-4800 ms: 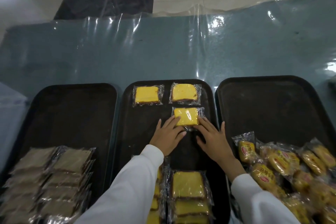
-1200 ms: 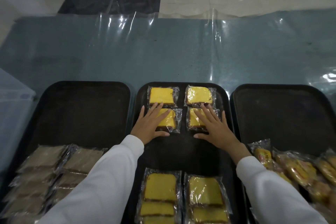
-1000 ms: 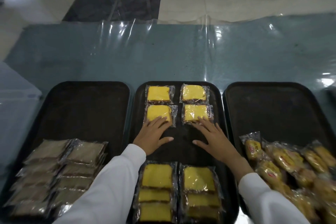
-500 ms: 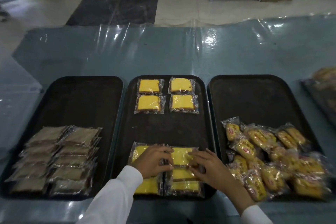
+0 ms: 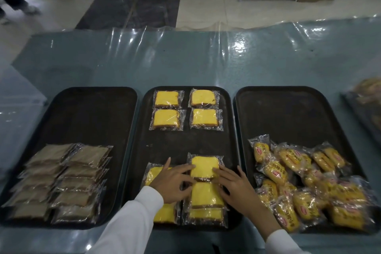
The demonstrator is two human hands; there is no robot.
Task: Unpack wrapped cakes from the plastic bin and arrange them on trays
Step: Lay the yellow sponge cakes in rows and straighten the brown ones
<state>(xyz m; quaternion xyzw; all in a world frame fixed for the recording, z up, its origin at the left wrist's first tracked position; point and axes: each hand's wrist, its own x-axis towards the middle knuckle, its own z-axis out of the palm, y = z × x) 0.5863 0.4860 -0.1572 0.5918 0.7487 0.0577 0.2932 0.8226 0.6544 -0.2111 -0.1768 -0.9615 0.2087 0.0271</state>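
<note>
Clear plastic sheeting covers your blue-grey bench (image 5: 185, 62), with tiled floor (image 5: 202, 10) and a dark mat (image 5: 132, 12) beyond at 12 o'clock. Three black trays sit side by side. On the middle tray (image 5: 136, 150), your left hand (image 5: 172, 181) and right hand (image 5: 235, 186) pinch a wrapped yellow cake (image 5: 204, 166) between their fingertips, at 6 o'clock from four laid-out cakes (image 5: 186, 110).
</note>
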